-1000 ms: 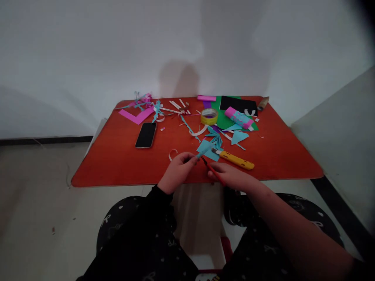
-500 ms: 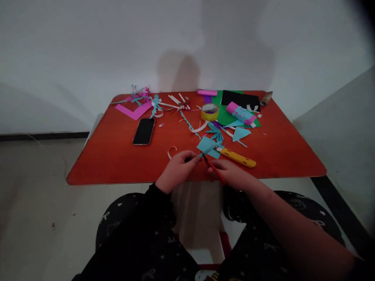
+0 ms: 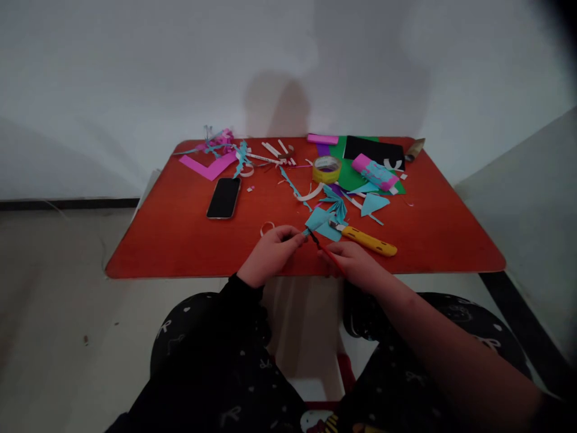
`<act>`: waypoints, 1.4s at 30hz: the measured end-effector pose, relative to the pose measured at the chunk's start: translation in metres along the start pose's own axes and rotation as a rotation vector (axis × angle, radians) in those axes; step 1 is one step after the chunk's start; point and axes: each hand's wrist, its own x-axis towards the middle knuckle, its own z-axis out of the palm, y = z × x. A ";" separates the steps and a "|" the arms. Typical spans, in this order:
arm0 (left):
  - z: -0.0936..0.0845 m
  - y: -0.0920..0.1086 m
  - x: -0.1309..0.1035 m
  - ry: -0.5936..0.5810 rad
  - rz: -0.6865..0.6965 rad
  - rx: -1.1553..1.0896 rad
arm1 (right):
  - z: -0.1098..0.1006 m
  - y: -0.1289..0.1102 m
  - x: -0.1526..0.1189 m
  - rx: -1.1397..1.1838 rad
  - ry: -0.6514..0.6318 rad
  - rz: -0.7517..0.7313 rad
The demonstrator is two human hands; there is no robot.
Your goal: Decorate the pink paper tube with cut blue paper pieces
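Near the table's front edge, my left hand (image 3: 276, 251) pinches a small piece of blue paper (image 3: 306, 232) between thumb and fingers. My right hand (image 3: 354, 263) is closed around red-handled scissors (image 3: 331, 257), whose dark blades meet the blue paper beside my left fingertips. Just beyond the blades lies a blue paper sheet (image 3: 332, 230) on the table. A yellow utility knife (image 3: 369, 241) rests to its right, its metal tip over that sheet. The fingers of my right hand inside the handles are partly hidden.
On the red table (image 3: 166, 246) lie a phone (image 3: 224, 198), a yellow tape roll (image 3: 326, 170), a pink-and-blue paper-covered tube (image 3: 375, 172) and a pink paper angle (image 3: 211, 166). Blue and white paper scraps are scattered around. A wall (image 3: 180, 66) stands behind the table.
The blue strip that stretched from my left fingertips past the blades now shows only as a short piece there. Both hands stay close together, and the whole view has shifted slightly.
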 end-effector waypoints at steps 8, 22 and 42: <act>-0.001 0.003 0.004 -0.122 0.003 0.059 | 0.002 -0.007 0.000 -0.065 -0.045 -0.014; 0.001 0.007 0.004 -0.091 -0.022 0.038 | -0.001 -0.008 0.007 -0.053 -0.033 0.047; 0.008 -0.003 0.011 -0.053 -0.147 -0.610 | -0.022 -0.022 0.003 -1.132 0.158 0.115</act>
